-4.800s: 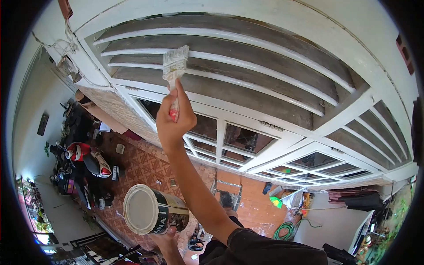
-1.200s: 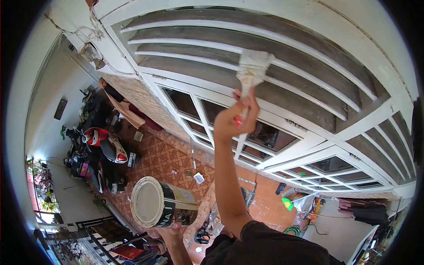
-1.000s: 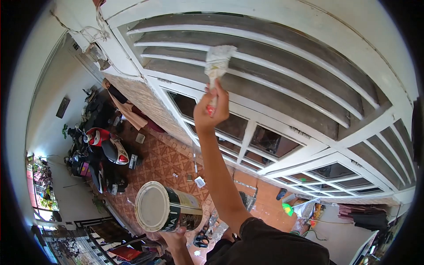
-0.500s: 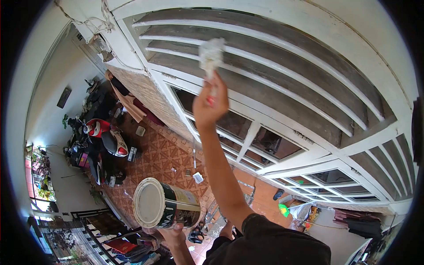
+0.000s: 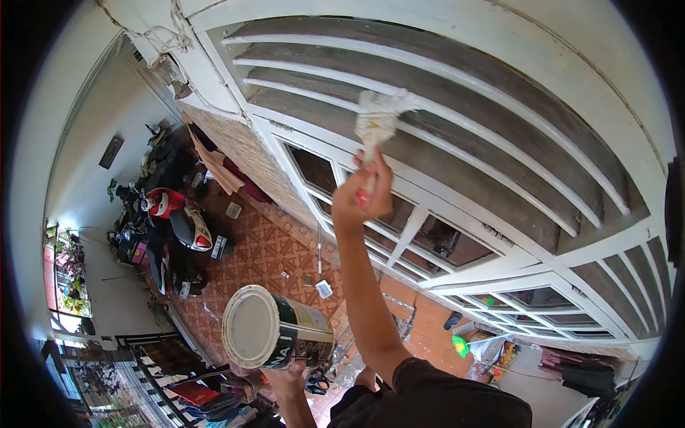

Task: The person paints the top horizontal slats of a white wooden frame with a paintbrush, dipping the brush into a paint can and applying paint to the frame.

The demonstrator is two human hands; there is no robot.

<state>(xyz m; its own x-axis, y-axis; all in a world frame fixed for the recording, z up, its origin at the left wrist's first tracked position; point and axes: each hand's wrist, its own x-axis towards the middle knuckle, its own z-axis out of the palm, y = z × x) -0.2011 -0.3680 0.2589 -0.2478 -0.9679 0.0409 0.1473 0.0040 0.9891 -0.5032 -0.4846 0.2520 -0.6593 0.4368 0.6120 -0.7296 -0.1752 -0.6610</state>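
Note:
My right hand (image 5: 362, 191) is raised, its fingers wrapped around the handle of a paintbrush (image 5: 376, 125). The brush's bristles are caked in white paint and lie over the white slats (image 5: 492, 150) of the louvred vent, at the lower ones. Lower down, a paint can (image 5: 303, 332) with a dark green and cream label rests in the grip of my left hand (image 5: 285, 378). The can's pale round end faces up towards me, and part of that hand is hidden beneath it.
White-framed glass windows (image 5: 442, 239) run below the vent. Loose wires (image 5: 153, 32) hang at the upper left. Far below, a red scooter (image 5: 178, 217) stands on the patterned tile floor (image 5: 260, 246), with a white tray (image 5: 324, 289) nearby. Metal rungs (image 5: 396, 314) show beneath me.
My right hand with the paintbrush has moved right and down along the slats. The paint can has shifted slightly right and down in view, along with a small camera movement.

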